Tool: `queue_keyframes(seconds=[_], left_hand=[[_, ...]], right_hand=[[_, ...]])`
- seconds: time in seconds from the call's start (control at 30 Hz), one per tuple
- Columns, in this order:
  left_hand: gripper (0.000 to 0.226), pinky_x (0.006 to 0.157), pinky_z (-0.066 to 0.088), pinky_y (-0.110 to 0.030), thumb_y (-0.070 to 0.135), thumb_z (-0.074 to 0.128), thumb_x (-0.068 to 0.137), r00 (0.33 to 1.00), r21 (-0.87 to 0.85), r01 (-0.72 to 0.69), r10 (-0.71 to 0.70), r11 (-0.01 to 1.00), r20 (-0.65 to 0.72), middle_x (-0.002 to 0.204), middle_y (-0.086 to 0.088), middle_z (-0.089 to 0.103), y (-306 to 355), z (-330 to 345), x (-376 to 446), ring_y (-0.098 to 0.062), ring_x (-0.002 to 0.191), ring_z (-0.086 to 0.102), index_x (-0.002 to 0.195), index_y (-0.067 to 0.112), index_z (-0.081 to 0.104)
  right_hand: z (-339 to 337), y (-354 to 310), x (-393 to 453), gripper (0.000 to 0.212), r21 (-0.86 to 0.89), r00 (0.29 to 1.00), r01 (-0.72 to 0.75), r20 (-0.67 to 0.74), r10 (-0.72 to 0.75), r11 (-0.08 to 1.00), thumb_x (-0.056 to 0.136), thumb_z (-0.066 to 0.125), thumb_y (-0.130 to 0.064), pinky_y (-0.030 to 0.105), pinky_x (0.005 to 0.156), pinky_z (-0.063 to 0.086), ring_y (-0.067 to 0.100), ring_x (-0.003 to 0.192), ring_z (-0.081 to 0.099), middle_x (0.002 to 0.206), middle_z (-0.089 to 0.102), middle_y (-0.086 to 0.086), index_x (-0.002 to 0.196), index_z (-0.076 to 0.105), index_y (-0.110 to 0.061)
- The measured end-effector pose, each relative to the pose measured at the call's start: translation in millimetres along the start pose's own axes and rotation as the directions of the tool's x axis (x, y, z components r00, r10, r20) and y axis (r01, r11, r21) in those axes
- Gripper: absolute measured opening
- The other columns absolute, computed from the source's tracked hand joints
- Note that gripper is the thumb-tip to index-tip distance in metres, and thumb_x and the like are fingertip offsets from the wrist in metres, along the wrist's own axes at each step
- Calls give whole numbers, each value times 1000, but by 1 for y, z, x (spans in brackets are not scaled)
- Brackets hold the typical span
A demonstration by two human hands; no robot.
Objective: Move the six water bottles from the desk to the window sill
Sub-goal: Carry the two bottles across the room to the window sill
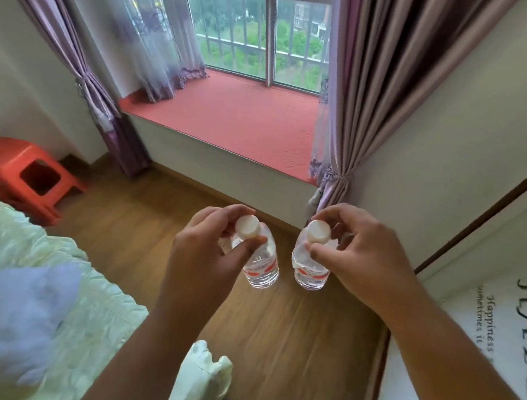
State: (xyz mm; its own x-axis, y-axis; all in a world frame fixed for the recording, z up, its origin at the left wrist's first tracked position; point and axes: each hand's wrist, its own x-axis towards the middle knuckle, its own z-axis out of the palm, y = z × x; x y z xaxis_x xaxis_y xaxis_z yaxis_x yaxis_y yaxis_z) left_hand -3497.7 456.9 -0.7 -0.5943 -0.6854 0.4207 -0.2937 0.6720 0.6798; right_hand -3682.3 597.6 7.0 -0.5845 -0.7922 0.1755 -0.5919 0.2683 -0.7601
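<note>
Each hand, left [203, 245] and right [351, 247], pinches a water bottle [261, 267] [310, 273] by its neck, both dangling over the wooden floor [134, 221], near the red window sill [231, 112], where so light a fingertip hold could let one slip and drop.

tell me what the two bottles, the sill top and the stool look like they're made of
Left bottle and right bottle: clear thin plastic, glossy, see-through walls, opaque white caps.
Window sill: a matte red covering, probably quilted fabric, judging by the faint stitched pattern.
Stool: moulded orange-red plastic, by its smooth one-piece shape and slight sheen.
</note>
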Motion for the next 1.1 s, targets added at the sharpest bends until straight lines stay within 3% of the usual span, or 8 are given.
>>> queue_keyframes(seconds=[0.53,0.87,1.1], left_hand=[[35,76,49,-10,36,75,81,992,-14,91,-89,996,87,102,17,64,-27,59,72,-4,97,61,114,26,67],[34,78,50,-15,31,79,81,989,-137,79,-60,987,134,100,17,64,-87,76,189,-7,97,62,113,26,69],[32,74,45,-13,29,81,79,988,-180,80,-54,980,147,99,19,64,-131,80,258,-6,97,62,108,34,69]], right_hand=[[-3,54,78,34,54,995,-74,76,70,996,75,85,-31,5,63,45,-8,88,61,93,67,-21,104,67,-35],[18,51,190,36,-48,993,-115,2,115,992,76,85,-33,3,64,44,-11,91,58,95,66,-22,106,67,-36],[43,39,261,31,-43,987,-146,-76,142,988,72,85,-33,7,64,45,-5,86,61,88,66,-24,97,68,-39]])
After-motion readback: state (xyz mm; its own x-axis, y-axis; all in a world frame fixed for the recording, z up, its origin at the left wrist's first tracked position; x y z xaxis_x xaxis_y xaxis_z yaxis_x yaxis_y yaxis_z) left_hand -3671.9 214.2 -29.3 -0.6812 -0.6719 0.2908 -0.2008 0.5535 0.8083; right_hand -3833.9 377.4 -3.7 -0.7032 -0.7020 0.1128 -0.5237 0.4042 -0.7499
